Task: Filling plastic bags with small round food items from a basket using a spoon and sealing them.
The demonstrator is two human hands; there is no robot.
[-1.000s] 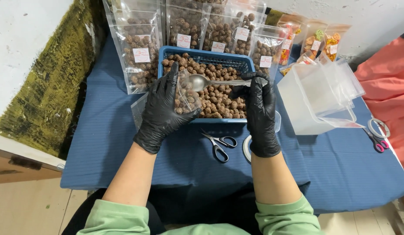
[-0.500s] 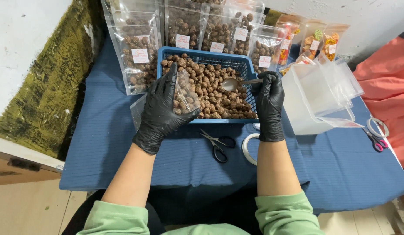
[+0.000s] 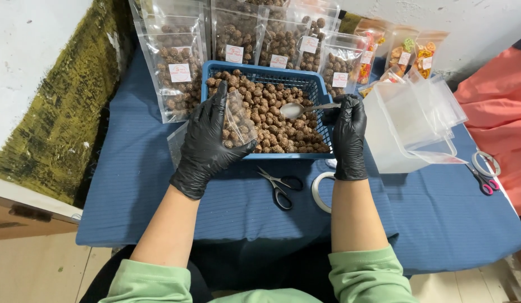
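Observation:
Both my hands wear black gloves. My left hand [image 3: 207, 143] holds a small clear pouch [image 3: 238, 120], partly filled with brown balls, at the left front corner of a blue basket [image 3: 260, 74]. The basket is full of round brown balls [image 3: 283, 126]. My right hand [image 3: 349, 134] grips the handle of a metal spoon [image 3: 294, 109], whose empty bowl hovers over the balls in the basket's middle.
Filled clear pouches [image 3: 176, 76] stand behind and left of the basket. A stack of empty pouches [image 3: 412, 120] lies to the right. Black scissors [image 3: 280, 185] and a tape roll [image 3: 319, 191] lie on the blue cloth [image 3: 440, 219]; pink-handled scissors [image 3: 485, 174] lie far right.
The spoon was over the pouch mouth with balls, swung right across the basket, and now hovers empty over the basket's middle. My left hand stays put with the pouch.

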